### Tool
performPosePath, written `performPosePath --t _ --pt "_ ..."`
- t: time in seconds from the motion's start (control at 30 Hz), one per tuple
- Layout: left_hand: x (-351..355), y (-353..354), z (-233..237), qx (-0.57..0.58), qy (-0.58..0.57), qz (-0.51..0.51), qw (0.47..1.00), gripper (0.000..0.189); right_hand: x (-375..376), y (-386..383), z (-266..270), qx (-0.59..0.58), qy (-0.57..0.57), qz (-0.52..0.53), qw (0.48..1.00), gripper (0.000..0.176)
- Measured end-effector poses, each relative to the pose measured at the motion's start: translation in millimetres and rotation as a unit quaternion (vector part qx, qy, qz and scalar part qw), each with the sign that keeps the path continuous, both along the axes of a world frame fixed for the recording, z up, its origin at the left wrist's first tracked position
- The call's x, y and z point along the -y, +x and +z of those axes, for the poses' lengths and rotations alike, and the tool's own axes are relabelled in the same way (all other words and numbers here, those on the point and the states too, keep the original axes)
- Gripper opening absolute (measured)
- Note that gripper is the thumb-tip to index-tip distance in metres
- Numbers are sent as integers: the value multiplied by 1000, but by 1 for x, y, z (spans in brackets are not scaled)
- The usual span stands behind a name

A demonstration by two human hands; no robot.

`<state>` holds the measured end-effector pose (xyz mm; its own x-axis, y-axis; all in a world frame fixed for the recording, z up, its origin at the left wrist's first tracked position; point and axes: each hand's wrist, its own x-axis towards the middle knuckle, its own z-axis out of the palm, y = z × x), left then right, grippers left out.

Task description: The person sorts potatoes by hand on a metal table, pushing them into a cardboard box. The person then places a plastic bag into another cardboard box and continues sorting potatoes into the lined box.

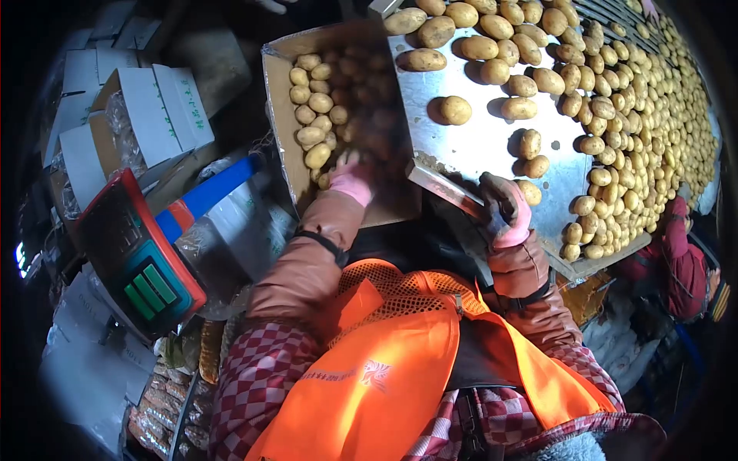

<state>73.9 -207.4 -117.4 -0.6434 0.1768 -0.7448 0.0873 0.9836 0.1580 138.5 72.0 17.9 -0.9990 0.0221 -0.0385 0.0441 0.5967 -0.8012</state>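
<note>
Arms (298,265) outstretched: left hand (352,177) in box (281,127), right hand (509,212) curled.

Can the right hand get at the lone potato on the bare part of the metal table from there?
Probably yes: the right hand is at the near edge of the metal table, and only bare metal shows between it and the lone potato.

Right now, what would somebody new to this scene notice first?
Probably the bright orange vest, low in the middle. Then the mass of potatoes on the metal table at upper right, and to its left the open cardboard box, where the left hand reaches in.
</note>
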Motion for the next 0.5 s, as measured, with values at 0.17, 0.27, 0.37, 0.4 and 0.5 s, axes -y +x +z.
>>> performPosePath --t 0.17,0.27,0.37,0.4,0.5 --pt "37 26 -77 63 196 349 914 52 32 -5 41 -34 -41 119 992 30" --pt "64 8 -50 -203 58 42 976 53 41 -3 44 -7 -98 184 978 33" --pt "79 -70 -28 -215 117 101 964 53 49 12 12 35 -114 208 971 27" --pt "89 -90 -50 -252 159 95 950 57 49 17 -6 58 -102 232 966 26" --pt "55 -142 -4 -310 282 86 904 57 68 10 -22 117 -55 264 956 33"
